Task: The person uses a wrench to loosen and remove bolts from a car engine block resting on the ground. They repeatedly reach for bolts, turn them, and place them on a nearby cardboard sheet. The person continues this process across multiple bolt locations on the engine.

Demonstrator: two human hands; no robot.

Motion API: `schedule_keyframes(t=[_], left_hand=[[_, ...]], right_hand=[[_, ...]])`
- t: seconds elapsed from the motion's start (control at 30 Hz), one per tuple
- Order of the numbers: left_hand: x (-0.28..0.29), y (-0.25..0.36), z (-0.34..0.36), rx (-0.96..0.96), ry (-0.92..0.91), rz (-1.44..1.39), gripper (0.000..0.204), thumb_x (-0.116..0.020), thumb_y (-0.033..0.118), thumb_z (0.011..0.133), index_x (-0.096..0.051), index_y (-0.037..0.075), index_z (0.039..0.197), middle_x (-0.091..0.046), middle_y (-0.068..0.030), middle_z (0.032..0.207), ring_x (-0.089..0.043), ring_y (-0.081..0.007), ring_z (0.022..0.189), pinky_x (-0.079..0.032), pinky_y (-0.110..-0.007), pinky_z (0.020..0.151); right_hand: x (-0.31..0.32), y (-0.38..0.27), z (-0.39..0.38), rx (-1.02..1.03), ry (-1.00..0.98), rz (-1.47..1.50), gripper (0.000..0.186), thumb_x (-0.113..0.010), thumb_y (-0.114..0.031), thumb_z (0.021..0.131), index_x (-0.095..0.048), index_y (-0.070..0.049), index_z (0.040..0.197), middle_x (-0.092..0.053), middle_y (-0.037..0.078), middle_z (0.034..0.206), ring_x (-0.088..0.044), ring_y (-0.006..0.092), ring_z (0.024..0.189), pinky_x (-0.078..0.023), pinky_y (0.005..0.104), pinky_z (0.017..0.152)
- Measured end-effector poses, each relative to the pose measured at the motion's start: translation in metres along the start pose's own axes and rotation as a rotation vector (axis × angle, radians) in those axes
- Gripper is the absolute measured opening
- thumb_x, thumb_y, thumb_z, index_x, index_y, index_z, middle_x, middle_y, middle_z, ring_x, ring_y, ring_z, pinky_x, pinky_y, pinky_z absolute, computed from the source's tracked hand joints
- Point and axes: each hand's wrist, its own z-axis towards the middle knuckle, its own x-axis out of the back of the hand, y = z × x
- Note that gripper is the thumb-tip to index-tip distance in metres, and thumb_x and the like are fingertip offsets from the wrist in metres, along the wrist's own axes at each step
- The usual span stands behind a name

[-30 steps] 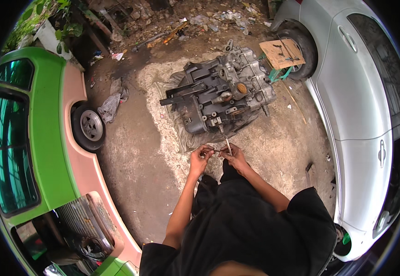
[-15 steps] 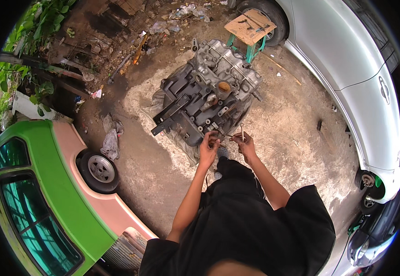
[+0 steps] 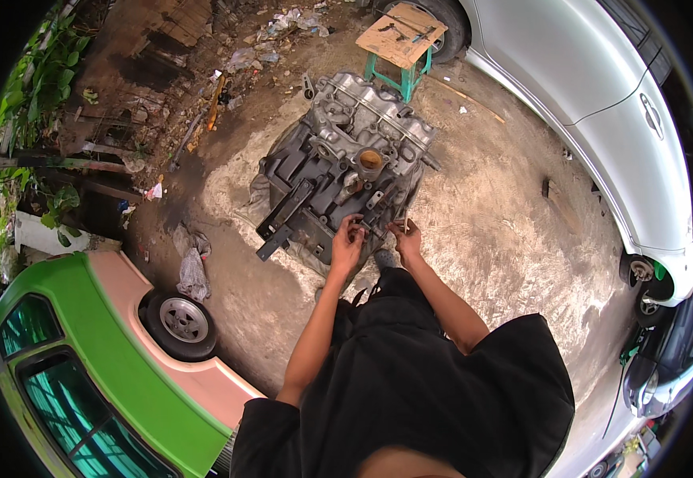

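Note:
A metal car engine (image 3: 338, 171) rests on the ground in front of me, silvery on its far side and dark on its near side. At its near edge my left hand (image 3: 348, 241) has its fingers curled, thumb against fingertips; what they grip, if anything, is too small to make out. Just to its right my right hand (image 3: 407, 241) is closed, with a slim white stick (image 3: 407, 219) pointing up from its fingers. The two hands are apart, separated by a narrow gap. A round opening with an orange-brown inside (image 3: 370, 159) faces up on the engine.
A green-legged stool with a wooden top (image 3: 400, 36) carries tools beyond the engine. A silver car (image 3: 553, 72) lines the right side; a green and pink vehicle (image 3: 115, 334) stands at lower left. A crumpled grey cloth (image 3: 193, 267) and litter lie on the ground.
The view has shifted, so the engine and stool sit further left in the picture. My hands remain at the engine's near edge, the left now nearer its parts; the white stick stays in my right.

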Motion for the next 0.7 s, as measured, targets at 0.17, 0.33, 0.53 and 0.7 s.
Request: schedule_keyframes(t=[0.17,0.33,0.53,0.7], left_hand=[[0.011,-0.005,0.012,0.046,-0.098,-0.034,0.032,-0.056,0.007,0.099,-0.053,0.004,0.131,-0.066,-0.0093,0.091,-0.064,-0.0154,0.082,-0.054,-0.032,0.075],[0.03,-0.014,0.027,0.002,-0.252,0.048,0.032,-0.056,0.007,0.099,-0.052,0.005,0.131,-0.067,-0.0108,0.09,-0.066,-0.0171,0.082,-0.055,-0.034,0.075],[0.051,-0.009,0.06,-0.023,-0.474,0.087,0.032,-0.057,0.014,0.102,-0.051,0.003,0.132,-0.067,-0.0099,0.093,-0.064,-0.0148,0.08,-0.054,-0.031,0.078],[0.069,-0.005,0.071,-0.002,-0.623,0.118,0.031,-0.056,0.009,0.101,-0.051,0.003,0.131,-0.066,-0.0098,0.093,-0.065,-0.015,0.081,-0.055,-0.031,0.078]], right_hand=[[-0.013,0.008,0.0,0.077,0.061,0.002,0.018,-0.075,-0.004,0.089,-0.063,0.004,0.101,-0.072,0.011,0.091,-0.072,0.0209,0.088,-0.054,0.0302,0.079],[-0.019,0.026,0.002,0.224,0.128,0.093,0.017,-0.076,-0.004,0.087,-0.065,0.003,0.098,-0.073,0.011,0.091,-0.07,0.019,0.084,-0.052,0.0308,0.078],[-0.037,0.051,-0.004,0.316,0.368,-0.125,0.019,-0.076,-0.009,0.088,-0.065,0.003,0.099,-0.074,0.013,0.091,-0.069,0.0174,0.086,-0.053,0.0309,0.078],[-0.06,0.055,-0.009,0.342,0.583,-0.171,0.023,-0.08,-0.015,0.083,-0.069,0.0,0.097,-0.075,0.014,0.089,-0.071,0.0206,0.082,-0.054,0.0342,0.076]])
